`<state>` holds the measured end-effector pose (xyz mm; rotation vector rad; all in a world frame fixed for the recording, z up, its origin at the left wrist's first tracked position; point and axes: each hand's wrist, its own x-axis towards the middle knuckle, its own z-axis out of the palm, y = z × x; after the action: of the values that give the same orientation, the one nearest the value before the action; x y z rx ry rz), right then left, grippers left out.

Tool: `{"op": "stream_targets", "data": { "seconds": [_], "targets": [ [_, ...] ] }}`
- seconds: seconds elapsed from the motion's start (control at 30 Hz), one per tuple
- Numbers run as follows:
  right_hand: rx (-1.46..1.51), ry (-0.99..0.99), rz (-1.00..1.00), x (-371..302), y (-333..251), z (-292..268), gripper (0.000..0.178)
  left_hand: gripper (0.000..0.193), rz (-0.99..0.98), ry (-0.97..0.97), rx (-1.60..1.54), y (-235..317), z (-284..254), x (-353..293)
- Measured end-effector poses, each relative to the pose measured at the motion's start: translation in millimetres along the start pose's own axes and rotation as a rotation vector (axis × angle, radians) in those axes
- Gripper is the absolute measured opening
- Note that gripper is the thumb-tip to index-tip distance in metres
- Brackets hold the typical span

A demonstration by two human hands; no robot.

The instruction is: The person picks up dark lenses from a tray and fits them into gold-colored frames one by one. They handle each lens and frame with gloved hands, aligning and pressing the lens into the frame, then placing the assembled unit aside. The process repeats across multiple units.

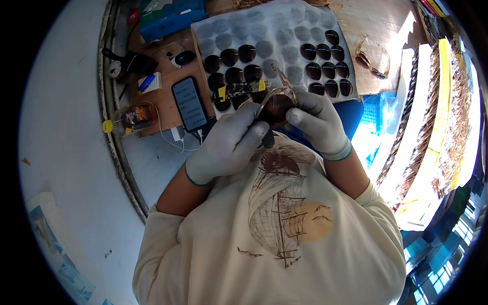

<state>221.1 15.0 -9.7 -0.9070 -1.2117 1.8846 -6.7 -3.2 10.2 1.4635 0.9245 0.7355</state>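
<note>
Both hands wear pale knit work gloves with green cuffs and meet in front of my chest. Between them is a pair of sunglasses point(280, 108) with a clear brownish frame and dark brown lenses; one temple arm sticks up and away from me. My left hand point(230, 141) is closed on its left side, thumb against a dark lens edge. My right hand point(319, 123) pinches its right side, thumb on the lens. Just beyond lies a lens tray point(277, 23) under a whitish sheet, with rows of dark lenses point(247, 53). A dark patterned strip with yellow tape point(241, 90) rests across some lenses.
To the left on the wooden table are a lit phone point(189, 104) with a cable, a bottle with a yellow cap point(136, 118), a black mouse point(184, 58) and a blue box point(172, 19). Another pair of glasses point(373, 63) lies right. Long bundled rows of frames point(422, 122) stand beside me.
</note>
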Motion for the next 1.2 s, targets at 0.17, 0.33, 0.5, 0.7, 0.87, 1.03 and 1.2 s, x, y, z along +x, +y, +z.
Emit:
{"op": "stream_targets", "data": {
  "seconds": [0.17,0.33,0.5,0.7,0.87,1.03,1.2],
  "targets": [
    [-0.061,0.003,0.012,-5,3,-3,0.026,0.025,-0.025,0.013,0.053,13,-1,-5],
    [-0.175,0.054,0.056,-4,-1,-4,0.024,0.023,-0.054,0.106,0.118,9,11,-8],
    [-0.091,0.045,0.086,-3,4,-7,0.028,0.021,-0.034,0.104,0.142,5,11,-6],
    [0.741,-0.081,0.039,-5,14,14,0.050,0.021,0.128,0.056,0.324,-5,11,-5],
    [0.906,-0.102,0.044,-3,23,21,0.052,0.020,0.116,0.051,0.276,-6,9,-10],
    [0.885,-0.140,0.023,-3,37,11,0.044,0.022,0.107,-0.003,0.246,-1,8,-9],
    [0.194,0.136,0.055,-12,14,16,0.035,0.025,0.014,0.052,0.026,0,10,-8]
  ]
}}
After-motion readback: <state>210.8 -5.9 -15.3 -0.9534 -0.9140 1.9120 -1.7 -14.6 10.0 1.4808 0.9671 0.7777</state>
